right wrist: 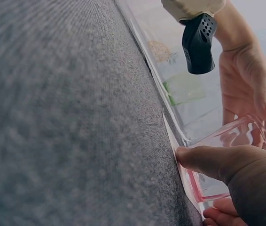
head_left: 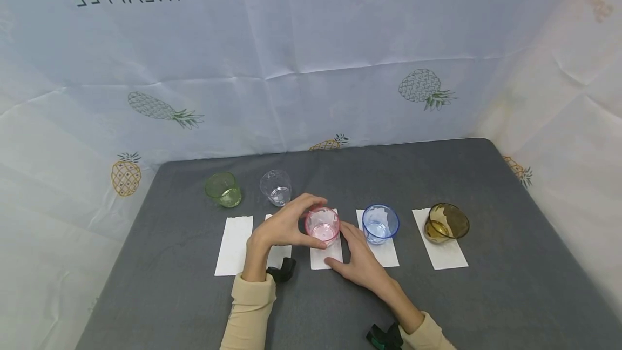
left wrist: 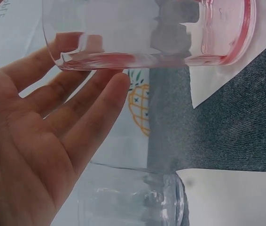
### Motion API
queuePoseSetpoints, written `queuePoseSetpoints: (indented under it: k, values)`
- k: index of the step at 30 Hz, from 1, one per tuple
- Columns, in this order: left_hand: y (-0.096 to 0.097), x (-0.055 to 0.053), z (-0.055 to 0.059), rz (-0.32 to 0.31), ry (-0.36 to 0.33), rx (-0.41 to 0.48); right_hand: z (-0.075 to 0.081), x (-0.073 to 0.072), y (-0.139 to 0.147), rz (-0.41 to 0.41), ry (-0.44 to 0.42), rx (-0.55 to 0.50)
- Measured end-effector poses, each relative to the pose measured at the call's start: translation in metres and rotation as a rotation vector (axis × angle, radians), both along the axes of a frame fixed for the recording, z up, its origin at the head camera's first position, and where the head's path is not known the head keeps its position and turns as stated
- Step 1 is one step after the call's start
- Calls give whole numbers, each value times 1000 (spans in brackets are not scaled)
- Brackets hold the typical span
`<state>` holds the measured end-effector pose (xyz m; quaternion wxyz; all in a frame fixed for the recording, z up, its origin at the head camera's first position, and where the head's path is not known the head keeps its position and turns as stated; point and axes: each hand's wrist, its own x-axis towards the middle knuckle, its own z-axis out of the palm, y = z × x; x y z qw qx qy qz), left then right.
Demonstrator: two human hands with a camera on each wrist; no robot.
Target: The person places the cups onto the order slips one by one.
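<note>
A pink-rimmed glass [head_left: 323, 226] stands upright over a white paper slip [head_left: 318, 260]. My left hand [head_left: 286, 223] holds it near the rim, thumb on the near side and fingers around the far side. In the left wrist view, the fingertips of the left hand [left wrist: 43, 117] meet the glass wall; its thumb is hidden there. My right hand [head_left: 362, 261] lies low at the right of the glass, thumb and fingers spread apart. From the right wrist, the thumb of the right hand [right wrist: 246, 174] extends to the slip's edge, with other fingertips close by the glass base.
Blue [head_left: 380, 226] and amber [head_left: 447, 223] glasses stand on paper slips at the right. Behind two slips on the left are a tilted-looking green glass [head_left: 223, 190] and a clear glass [head_left: 276, 188]. A pineapple-print curtain [head_left: 291, 107] borders the grey table [head_left: 170, 263].
</note>
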<state>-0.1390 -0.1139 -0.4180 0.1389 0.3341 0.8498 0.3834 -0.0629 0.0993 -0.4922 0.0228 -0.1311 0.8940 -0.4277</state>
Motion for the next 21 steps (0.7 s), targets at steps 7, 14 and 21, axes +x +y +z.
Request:
queuePoseSetpoints:
  k: [7,14,21]
  values:
    - [-1,3,7,6,-9,16,6,4,1,-28,-23,-31]
    - [-9,5,14,10,27,67,10,6,-2,-51,89,-69]
    - [-23,4,19,61,65,63,17,8,-4,-67,156,-110]
